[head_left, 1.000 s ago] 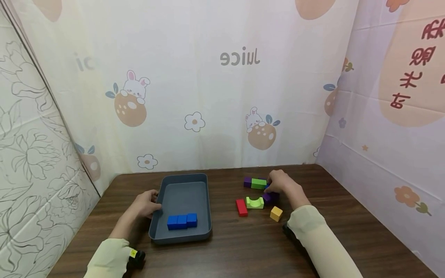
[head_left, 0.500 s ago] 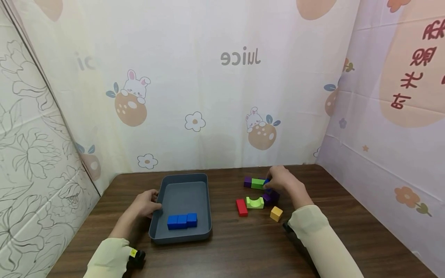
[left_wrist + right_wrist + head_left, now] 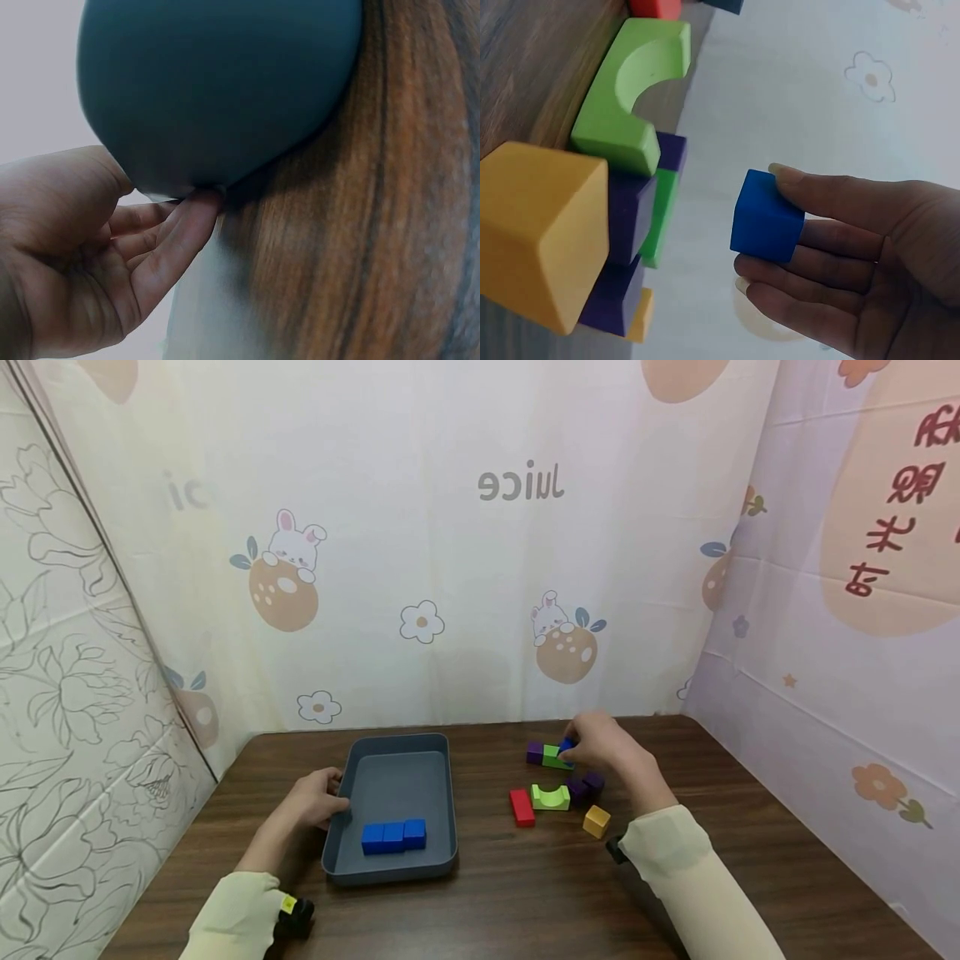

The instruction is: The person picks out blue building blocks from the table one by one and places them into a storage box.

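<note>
My left hand (image 3: 317, 800) grips the left rim of the grey tray (image 3: 397, 785), thumb on the rim side and fingers at its outer wall; the left wrist view shows the tray wall (image 3: 217, 82) large above the fingers. Several blue cubes (image 3: 393, 837) lie in a row near the tray's front. Between thumb and fingers my right hand (image 3: 606, 748) pinches another blue cube (image 3: 766, 217). In the right wrist view that cube is held apart from the other blocks. In the head view it overlaps the right end of a green block (image 3: 553, 757).
Left of the green block is a purple block (image 3: 535, 752). Nearer me lie a light-green arch block (image 3: 551, 798), a red block (image 3: 522, 808), purple blocks (image 3: 587, 787) and a yellow cube (image 3: 597, 822). A patterned curtain (image 3: 480, 677) stands behind the table.
My right hand has lifted the blue cube off the block group and moved it slightly up and left, uncovering more of the purple blocks. The left hand and tray stay put.
</note>
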